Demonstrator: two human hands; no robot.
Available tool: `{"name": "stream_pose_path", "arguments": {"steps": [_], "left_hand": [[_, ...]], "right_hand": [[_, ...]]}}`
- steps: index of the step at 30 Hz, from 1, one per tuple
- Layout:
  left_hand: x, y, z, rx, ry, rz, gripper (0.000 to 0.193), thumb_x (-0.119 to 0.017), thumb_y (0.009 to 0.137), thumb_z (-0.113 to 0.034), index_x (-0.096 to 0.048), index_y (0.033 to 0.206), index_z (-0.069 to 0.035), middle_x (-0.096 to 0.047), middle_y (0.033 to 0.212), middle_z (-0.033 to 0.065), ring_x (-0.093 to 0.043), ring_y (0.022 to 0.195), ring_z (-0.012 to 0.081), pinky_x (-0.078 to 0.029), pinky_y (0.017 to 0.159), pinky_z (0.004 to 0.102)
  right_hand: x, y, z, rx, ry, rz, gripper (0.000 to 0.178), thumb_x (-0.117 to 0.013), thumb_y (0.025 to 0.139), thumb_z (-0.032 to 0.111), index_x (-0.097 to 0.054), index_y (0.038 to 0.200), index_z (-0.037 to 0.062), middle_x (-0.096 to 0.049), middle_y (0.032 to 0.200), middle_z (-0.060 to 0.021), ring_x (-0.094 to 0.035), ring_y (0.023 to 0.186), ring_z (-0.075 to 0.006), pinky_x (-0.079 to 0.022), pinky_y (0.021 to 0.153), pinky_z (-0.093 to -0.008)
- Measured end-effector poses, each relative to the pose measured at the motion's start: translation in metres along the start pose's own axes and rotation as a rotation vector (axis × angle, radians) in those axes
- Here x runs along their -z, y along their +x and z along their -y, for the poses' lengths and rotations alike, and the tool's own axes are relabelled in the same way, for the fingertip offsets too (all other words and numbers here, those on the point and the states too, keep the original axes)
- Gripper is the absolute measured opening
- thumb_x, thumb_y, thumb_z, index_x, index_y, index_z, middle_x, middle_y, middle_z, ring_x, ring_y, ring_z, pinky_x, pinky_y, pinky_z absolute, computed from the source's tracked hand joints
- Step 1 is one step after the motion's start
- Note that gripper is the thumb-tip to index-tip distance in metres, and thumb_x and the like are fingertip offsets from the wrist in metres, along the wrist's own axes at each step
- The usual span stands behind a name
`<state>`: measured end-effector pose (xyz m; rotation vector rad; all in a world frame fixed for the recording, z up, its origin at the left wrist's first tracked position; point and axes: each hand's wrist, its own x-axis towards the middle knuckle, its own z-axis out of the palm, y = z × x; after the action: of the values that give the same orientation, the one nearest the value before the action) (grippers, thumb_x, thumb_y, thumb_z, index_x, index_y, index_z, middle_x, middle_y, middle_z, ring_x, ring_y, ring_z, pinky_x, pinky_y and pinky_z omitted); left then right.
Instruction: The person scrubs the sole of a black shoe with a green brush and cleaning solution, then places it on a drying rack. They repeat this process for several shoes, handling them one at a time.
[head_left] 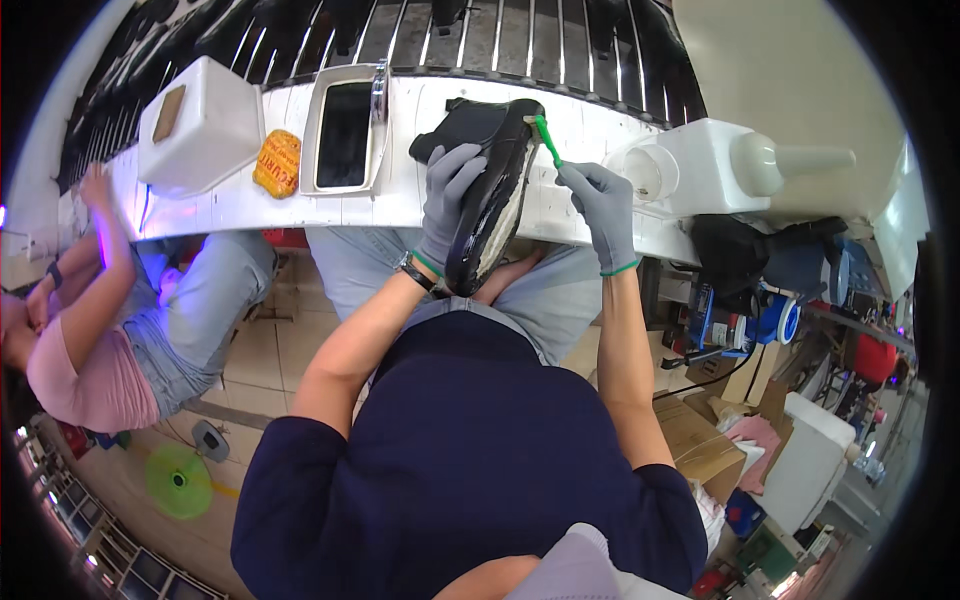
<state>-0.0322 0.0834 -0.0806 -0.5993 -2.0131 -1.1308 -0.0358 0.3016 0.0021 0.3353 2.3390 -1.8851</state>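
A black shoe [465, 262] is tilted on its side at the near edge of the white bench, with a whitish band showing along its sole edge. My left hand [447, 205], in a grey glove, is closed around it from the left. In my gloved right hand [603, 208] is a slim green brush [546, 139], pinched near its lower end. The brush's head meets the upper end of the shoe's sole edge. Close to my right hand stands a round white cup [645, 172].
To the right lies a white plastic bottle with a long nozzle [765, 163]. Leftward are a white tray with a dark inside [376, 150], a yellow packet [278, 163] and a white container [205, 130]. Metal bars [495, 38] run behind the bench [395, 208]. A co-worker [95, 365] sits at left.
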Motion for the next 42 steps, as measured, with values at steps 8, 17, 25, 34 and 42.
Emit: {"name": "stream_pose_path", "arguments": {"steps": [8,17,25,34,42], "left_hand": [[0.004,0.006,-0.004,0.016,-0.035,-0.034,0.059,-0.074,0.08,-0.013,-0.046,0.132,-0.012,-0.056,0.126,0.013,-0.055,0.12,0.0314,-0.035,0.111,0.0531],[0.003,0.009,-0.005,0.031,-0.03,-0.064,0.061,-0.076,0.078,-0.014,-0.046,0.131,-0.01,-0.056,0.126,0.0134,-0.056,0.118,0.0321,-0.036,0.11,0.0537],[0.01,0.015,-0.004,0.03,-0.044,-0.024,0.063,-0.077,0.077,-0.014,-0.046,0.132,-0.008,-0.056,0.127,0.0138,-0.055,0.119,0.0319,-0.036,0.11,0.0529],[0.012,0.021,-0.007,0.016,-0.008,-0.003,0.065,-0.078,0.078,-0.02,-0.046,0.133,-0.007,-0.056,0.127,0.0139,-0.056,0.118,0.032,-0.038,0.108,0.0513],[0.018,-0.008,0.016,0.309,-0.255,0.404,0.071,-0.079,0.08,-0.025,-0.046,0.139,-0.002,-0.052,0.134,0.0173,-0.045,0.127,0.0373,-0.033,0.112,0.05]], "right_hand": [[0.0,-0.052,0.028,0.212,-0.178,0.25,0.014,-0.074,0.082,0.006,-0.076,0.094,-0.0009,-0.065,0.073,-0.001,-0.052,0.063,-0.0056,-0.039,0.058,-0.0218],[-0.004,-0.037,0.025,0.113,-0.168,-0.014,0.018,-0.075,0.084,0.01,-0.077,0.1,0.0021,-0.064,0.073,0.0017,-0.048,0.063,-0.0033,-0.036,0.056,-0.0213],[-0.012,-0.07,0.046,0.484,-0.301,0.303,0.016,-0.074,0.083,0.009,-0.076,0.098,0.0038,-0.068,0.078,-0.0055,-0.06,0.064,-0.0101,-0.046,0.06,-0.0241],[-0.013,-0.059,0.052,0.277,-0.256,0.068,0.014,-0.07,0.086,0.004,-0.074,0.099,-0.0012,-0.068,0.079,-0.0077,-0.059,0.069,-0.0092,-0.046,0.064,-0.0237],[-0.018,-0.09,0.079,0.55,-0.3,0.361,0.02,-0.072,0.086,0.009,-0.073,0.105,0.0008,-0.066,0.079,-0.0086,-0.063,0.068,-0.0137,-0.048,0.062,-0.0251]]}}
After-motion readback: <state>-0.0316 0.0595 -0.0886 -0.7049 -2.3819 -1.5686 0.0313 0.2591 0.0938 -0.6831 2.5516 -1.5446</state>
